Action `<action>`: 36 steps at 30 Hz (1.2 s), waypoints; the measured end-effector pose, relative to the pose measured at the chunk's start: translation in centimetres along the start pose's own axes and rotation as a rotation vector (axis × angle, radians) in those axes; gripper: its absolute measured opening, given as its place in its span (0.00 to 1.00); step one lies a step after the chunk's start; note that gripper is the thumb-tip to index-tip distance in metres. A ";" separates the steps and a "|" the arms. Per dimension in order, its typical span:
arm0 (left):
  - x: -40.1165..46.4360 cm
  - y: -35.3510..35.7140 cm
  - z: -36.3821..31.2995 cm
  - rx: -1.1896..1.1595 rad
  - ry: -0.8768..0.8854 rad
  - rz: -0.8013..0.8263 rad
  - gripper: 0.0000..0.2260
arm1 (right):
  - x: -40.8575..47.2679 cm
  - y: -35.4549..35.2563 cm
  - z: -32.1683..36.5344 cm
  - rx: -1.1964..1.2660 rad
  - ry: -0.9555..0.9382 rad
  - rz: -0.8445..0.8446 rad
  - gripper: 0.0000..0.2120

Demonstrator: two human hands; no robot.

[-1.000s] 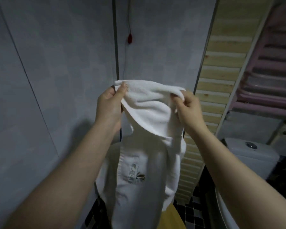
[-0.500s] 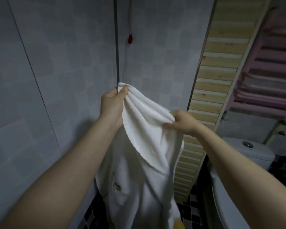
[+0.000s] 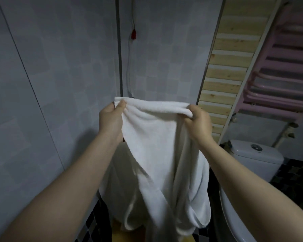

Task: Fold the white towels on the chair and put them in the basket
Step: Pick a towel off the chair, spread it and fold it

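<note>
Up in front of us, against the grey tiled wall (image 3: pixel 59 67), we hold a white towel (image 3: pixel 157 145) by its top edge so that its length can hang free and its corners can be found. Our left hand (image 3: pixel 110 119) pinches the left end of that edge between thumb and fingers; our right hand (image 3: pixel 198 121) has its fingers curled round a bunched part of the edge at the other end. Each grip is closed on cloth, and the stretch between them is fairly taut. Below, the towel falls in loose, doubled folds, so we judge that it is not yet squared up for a first fold. Its lower end hangs just over a yellowish surface (image 3: pixel 122 236) that may be the chair; we cannot tell. No basket shows. A toilet (image 3: pixel 255 158) stands to the right, under a pink rack (image 3: pixel 280 79) on the wall.
</note>
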State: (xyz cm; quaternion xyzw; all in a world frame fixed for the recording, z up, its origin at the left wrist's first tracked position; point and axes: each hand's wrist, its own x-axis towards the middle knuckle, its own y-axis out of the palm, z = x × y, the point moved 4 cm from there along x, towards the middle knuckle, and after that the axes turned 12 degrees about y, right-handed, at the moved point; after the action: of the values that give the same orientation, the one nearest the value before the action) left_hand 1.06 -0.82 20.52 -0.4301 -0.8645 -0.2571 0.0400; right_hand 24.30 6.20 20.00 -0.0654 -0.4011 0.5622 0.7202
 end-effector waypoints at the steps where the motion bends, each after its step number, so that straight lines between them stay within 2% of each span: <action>1: 0.2 -0.1 -0.2 0.009 0.009 -0.018 0.11 | -0.5 0.4 -0.4 -0.032 -0.036 0.065 0.04; 2: 0.2 -0.2 -0.2 0.023 0.018 -0.028 0.11 | -1.4 1.5 -1.2 -0.141 -0.033 0.241 0.04; 4: -0.3 0.0 0.2 0.075 0.021 -0.009 0.11 | -3.2 2.9 -3.8 -0.328 0.128 0.613 0.06; 5: -0.8 0.0 0.8 0.100 0.006 -0.001 0.11 | -3.4 2.7 -4.7 -0.286 0.227 0.652 0.05; 7: -1.2 -0.2 1.7 0.119 -0.018 -0.020 0.11 | -3.0 1.5 -5.0 -0.019 0.388 0.618 0.03; 8: -1.1 -0.5 1.9 0.129 -0.011 -0.035 0.11 | -2.8 1.2 -4.9 0.142 0.457 0.653 0.04; 10: -0.6 -0.9 1.8 0.162 0.003 -0.041 0.11 | -2.7 0.7 -4.8 0.411 0.542 0.865 0.10; 13: -0.2 -1.0 1.7 0.208 -0.029 0.002 0.10 | -3.5 0.6 -4.7 0.583 0.581 1.213 0.12; 15: -0.6 -1.0 1.9 0.208 -0.064 0.040 0.11 | -3.9 1.0 -5.0 0.671 0.596 1.313 0.19; 19: -0.9 -1.6 2.7 0.278 -0.120 0.059 0.12 | -4.9 1.8 -5.2 0.886 0.665 1.257 0.21; 21: -0.6 -2.1 3.1 0.336 -0.112 0.048 0.11 | -4.7 1.8 -5.3 0.939 0.679 1.157 0.19; 22: -0.4 -2.4 3.3 0.345 -0.114 0.028 0.11 | -4.4 1.7 -5.2 0.891 0.684 1.093 0.19; 23: -0.3 -2.6 3.6 0.349 -0.117 0.004 0.11 | -4.0 1.5 -5.1 0.740 0.649 1.008 0.19; 24: -0.3 -2.9 3.8 0.356 -0.118 -0.021 0.12 | -3.3 1.2 -5.0 0.475 0.536 0.902 0.19; 26: -0.8 -3.2 4.0 0.378 -0.102 -0.045 0.12 | -1.7 1.0 -4.3 -0.071 0.212 0.651 0.19; 27: -1.2 -3.1 3.9 0.376 -0.087 -0.033 0.12 | -1.3 1.1 -3.8 -0.228 0.107 0.526 0.19; 29: -2.1 -2.1 3.7 0.296 -0.131 0.114 0.11 | -1.4 1.1 -2.7 -0.254 0.068 0.361 0.20; 31: -3.0 -0.6 3.4 0.261 -0.242 0.418 0.12 | -1.6 1.5 -2.0 -0.185 0.062 0.289 0.21; 33: -3.6 0.5 3.3 0.431 -0.233 0.701 0.17 | -1.8 1.9 -1.4 -0.079 0.065 0.300 0.21; 34: -3.6 0.8 3.5 0.545 -0.167 0.772 0.22 | -2.0 1.9 -0.9 -0.021 0.072 0.336 0.20; 36: -3.5 1.6 3.6 0.812 -0.010 0.815 0.34 | -2.3 2.1 0.1 0.091 0.080 0.457 0.15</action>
State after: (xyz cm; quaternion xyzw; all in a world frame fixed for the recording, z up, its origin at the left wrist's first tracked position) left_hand 5.06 -0.83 17.03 -0.6800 -0.6584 0.1336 0.2938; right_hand 22.51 4.97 17.73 -0.1442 -0.3213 0.7252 0.5916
